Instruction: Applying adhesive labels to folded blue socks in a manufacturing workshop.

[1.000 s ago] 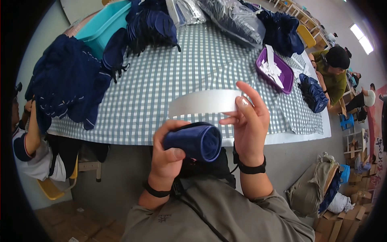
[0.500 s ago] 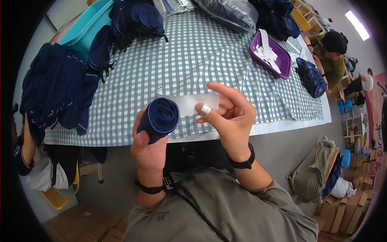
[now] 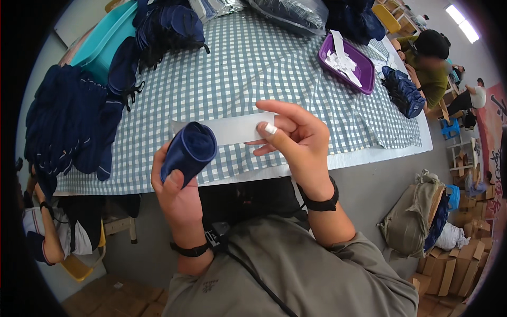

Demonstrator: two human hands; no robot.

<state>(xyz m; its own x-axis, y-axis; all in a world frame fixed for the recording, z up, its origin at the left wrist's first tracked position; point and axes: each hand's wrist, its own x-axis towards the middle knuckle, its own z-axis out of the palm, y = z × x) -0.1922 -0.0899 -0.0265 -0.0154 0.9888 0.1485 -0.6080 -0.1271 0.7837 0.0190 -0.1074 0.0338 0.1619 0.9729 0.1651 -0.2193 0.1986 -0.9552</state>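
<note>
The left hand (image 3: 178, 199) is clasping an already rolled navy fabric cylinder (image 3: 186, 152); the right hand (image 3: 307, 147) is pinching a flat translucent strip (image 3: 232, 130), seemingly not yet wrapped.

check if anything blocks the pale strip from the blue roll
Nothing visible does: the pale strip runs from the right hand to behind the blue roll in the left hand; whether strip and roll touch is unclear.

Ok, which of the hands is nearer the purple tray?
Right. The right hand is left and nearside of the purple tray; the left hand is farther left.
</note>
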